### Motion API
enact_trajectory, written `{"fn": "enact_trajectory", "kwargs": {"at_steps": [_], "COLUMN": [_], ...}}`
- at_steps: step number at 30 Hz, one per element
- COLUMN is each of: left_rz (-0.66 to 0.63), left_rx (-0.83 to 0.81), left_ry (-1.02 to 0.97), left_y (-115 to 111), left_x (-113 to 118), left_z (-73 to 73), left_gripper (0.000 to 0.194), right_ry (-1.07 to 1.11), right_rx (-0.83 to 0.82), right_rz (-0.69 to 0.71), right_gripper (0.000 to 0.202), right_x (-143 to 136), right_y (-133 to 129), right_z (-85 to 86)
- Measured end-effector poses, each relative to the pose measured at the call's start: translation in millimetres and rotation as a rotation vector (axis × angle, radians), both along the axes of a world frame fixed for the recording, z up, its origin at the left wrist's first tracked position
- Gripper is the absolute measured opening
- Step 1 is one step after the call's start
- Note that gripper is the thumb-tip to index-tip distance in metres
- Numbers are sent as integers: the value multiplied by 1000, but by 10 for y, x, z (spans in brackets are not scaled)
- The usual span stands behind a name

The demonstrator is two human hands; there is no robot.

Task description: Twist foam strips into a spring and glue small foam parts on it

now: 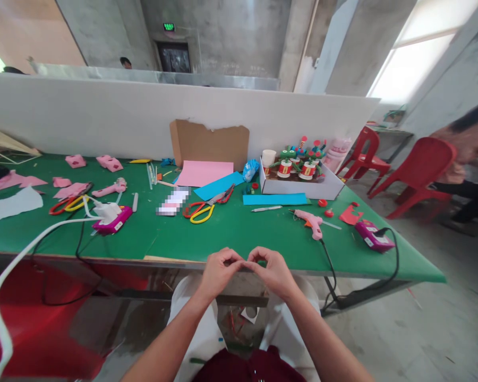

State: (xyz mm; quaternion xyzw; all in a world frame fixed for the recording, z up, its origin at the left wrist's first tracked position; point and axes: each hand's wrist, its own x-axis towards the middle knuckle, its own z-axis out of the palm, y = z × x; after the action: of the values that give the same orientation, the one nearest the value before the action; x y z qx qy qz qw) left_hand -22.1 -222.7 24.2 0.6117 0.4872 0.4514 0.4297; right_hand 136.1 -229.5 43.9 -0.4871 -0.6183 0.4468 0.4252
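Observation:
Both hands are together at the front edge of the green table (pixel 239 239), above the lap. My left hand (pixel 222 269) is curled, its thumb and fingertips pressed together. Mirroring it, my right hand (pixel 271 269) is pinched too, and the fingertips of both meet in the middle. Anything between the fingertips is too small to make out. Beyond them lie scissors (pixel 202 212) with red and yellow handles, a blue paper strip (pixel 274 199) and a white pen (pixel 266 209). A pink glue gun (pixel 310 222) rests to the right.
A white box (pixel 302 188) holds small figures at the back. Pink paper (pixel 207 173) leans by cardboard (pixel 211 140). Purple power strips (pixel 113 220) with cables sit left and right. Red chairs (pixel 418 170) and a seated person (pixel 468 148) are at the right.

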Motion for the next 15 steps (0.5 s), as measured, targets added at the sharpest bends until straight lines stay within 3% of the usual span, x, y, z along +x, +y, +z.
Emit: {"fn": "enact_trajectory", "kwargs": {"at_steps": [4,10,15], "left_rz": [41,191,201], "left_rx": [-57,-250,-279], "left_ry": [-105,-496,-493], "left_y": [-15,-10,15], "left_x": [83,236,198], "left_z": [9,-79,-103], "left_gripper": [21,31,35], "right_ry": [266,685,654], "right_rx": [-101,-199,-341], "right_rz": [-80,-370,-210], "right_gripper": [22,34,34], "right_x": [-109,-120,-56], "right_y": [-5,89,93], "right_z": [-73,-145,-153]}}
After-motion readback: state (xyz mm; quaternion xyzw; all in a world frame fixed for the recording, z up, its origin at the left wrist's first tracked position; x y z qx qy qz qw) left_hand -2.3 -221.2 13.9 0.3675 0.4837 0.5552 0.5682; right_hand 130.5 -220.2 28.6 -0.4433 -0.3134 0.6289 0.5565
